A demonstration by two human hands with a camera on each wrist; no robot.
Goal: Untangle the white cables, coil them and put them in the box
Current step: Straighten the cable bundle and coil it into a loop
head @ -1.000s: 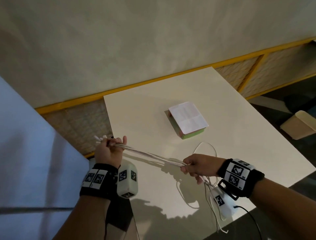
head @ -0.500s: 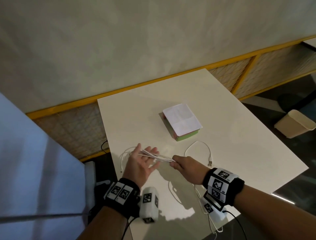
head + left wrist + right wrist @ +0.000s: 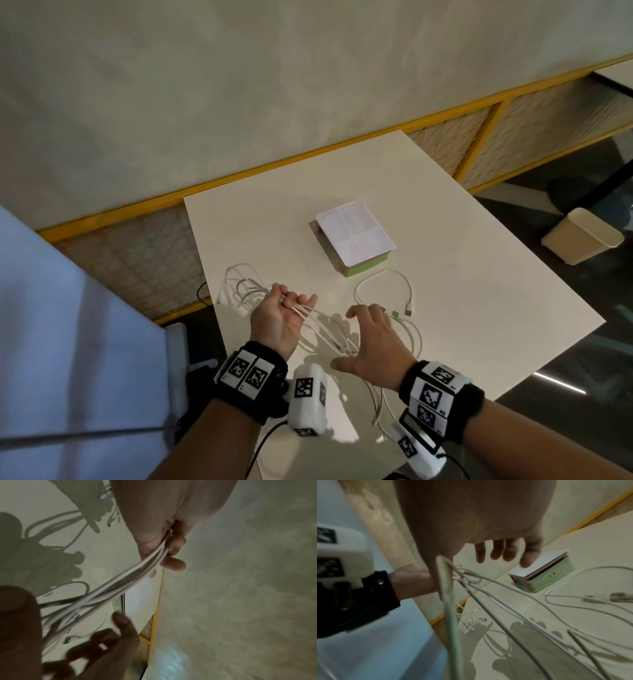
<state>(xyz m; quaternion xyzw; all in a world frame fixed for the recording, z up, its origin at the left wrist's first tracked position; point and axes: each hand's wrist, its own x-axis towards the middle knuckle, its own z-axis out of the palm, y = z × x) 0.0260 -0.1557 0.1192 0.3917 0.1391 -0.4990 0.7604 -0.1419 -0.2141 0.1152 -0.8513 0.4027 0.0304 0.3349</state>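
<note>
Left hand (image 3: 279, 320) grips a bundle of white cables (image 3: 322, 325) between curled fingers and palm, held just above the near left part of the table (image 3: 479, 274); the strands sag from it down to the tabletop toward the right hand (image 3: 371, 346). That right hand hovers with fingers spread and straight, holding nothing, directly over the loose loops.

Several risks follow from this. Slack strands trail off the near table edge between the two wrists — a pull from the left hand could drag them, or their plugs could snag on the edge. Behind the left hand more thin loops (image 3: 239, 284) lie in a loose heap, so lifting the bundle may tighten a knot instead of freeing it. With the right hand empty, nothing controls the far ends, and the bundle could slip apart.

One separate cable (image 3: 383, 284) with its USB plug (image 3: 409, 310) lies curved on the table just right of the hands, apart from the bundle and likely to be forgotten or caught up again.

A box (image 3: 352, 240) sits mid-table beyond the cables, its white lid appearing to be down — it would probably need opening before anything goes in. On the floor to the right stands a beige bin (image 3: 582, 236), well clear.
</note>
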